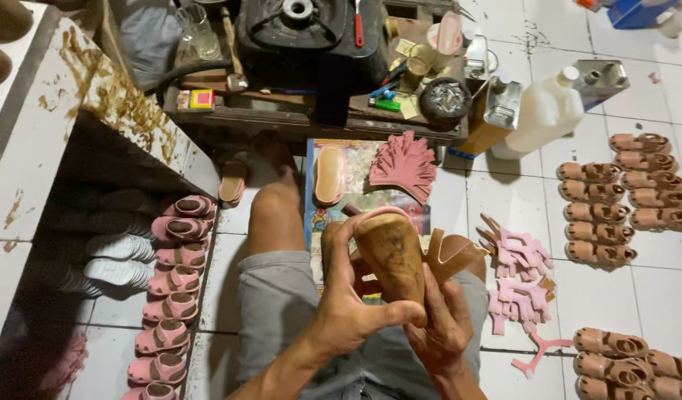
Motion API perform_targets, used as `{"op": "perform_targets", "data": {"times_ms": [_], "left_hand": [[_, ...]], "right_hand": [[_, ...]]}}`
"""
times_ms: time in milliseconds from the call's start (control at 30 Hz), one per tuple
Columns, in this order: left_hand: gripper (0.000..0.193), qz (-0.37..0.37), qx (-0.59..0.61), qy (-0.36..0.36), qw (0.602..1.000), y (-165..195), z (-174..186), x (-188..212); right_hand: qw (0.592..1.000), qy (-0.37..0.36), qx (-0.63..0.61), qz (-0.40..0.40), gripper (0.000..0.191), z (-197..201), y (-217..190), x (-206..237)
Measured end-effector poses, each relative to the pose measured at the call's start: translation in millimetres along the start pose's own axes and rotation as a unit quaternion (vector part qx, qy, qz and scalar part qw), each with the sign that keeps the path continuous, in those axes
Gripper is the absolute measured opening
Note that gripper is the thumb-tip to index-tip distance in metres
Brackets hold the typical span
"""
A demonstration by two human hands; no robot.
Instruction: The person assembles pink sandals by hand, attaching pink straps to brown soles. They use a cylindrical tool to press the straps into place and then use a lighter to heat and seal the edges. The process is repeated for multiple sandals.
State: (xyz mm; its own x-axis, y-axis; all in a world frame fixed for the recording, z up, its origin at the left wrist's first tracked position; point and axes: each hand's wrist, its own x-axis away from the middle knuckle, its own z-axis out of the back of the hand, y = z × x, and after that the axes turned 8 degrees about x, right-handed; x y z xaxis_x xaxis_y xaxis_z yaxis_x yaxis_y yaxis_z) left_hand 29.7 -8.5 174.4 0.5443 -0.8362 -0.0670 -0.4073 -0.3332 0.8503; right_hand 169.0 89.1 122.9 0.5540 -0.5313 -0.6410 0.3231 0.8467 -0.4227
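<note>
Over our lap, our left hand [356, 311] wraps its fingers around a wooden last [391, 255], thumb pressed across; our right hand [446, 326] grips its lower end, fingers closed. Just right, pink strap cutouts [515, 274] on tiles. Left, pink sandals [171, 296] in a row. Farther, a cluttered workbench [311, 118] and a white jug [541, 115].
</note>
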Motion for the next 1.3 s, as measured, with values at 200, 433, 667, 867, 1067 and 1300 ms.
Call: {"op": "perform_targets", "data": {"times_ms": [200,433,667,867,1067,1300], "left_hand": [[0.108,0.009,0.056,0.016,0.998,-9.8,8.4,-2.4],[0.098,0.154,0.182,0.179,0.955,-15.6,38.1,-22.4],[0.112,0.181,0.113,0.075,0.974,-40.4,34.3,17.9],[0.073,0.089,-0.156,-0.077,0.981,-25.5,35.8,44.7],[0.074,0.126,-0.255,-0.143,0.948,-10.1,42.9,68.4],[0.08,0.142,-0.221,-0.181,0.948,1.2,43.7,86.7]], "right_hand": [[1.0,-0.022,-0.006,-0.012,0.06,-10.0,4.2,6.1],[0.912,-0.12,-0.251,-0.301,0.055,-8.8,17.9,3.2],[0.978,-0.063,-0.077,-0.183,0.021,14.2,15.9,-8.1],[0.962,-0.201,-0.164,-0.079,0.027,26.3,-14.9,-11.0],[0.808,-0.222,-0.414,-0.355,0.096,25.4,-17.1,-8.4],[0.564,-0.386,-0.53,-0.502,0.053,40.1,-18.3,-1.3]]}}
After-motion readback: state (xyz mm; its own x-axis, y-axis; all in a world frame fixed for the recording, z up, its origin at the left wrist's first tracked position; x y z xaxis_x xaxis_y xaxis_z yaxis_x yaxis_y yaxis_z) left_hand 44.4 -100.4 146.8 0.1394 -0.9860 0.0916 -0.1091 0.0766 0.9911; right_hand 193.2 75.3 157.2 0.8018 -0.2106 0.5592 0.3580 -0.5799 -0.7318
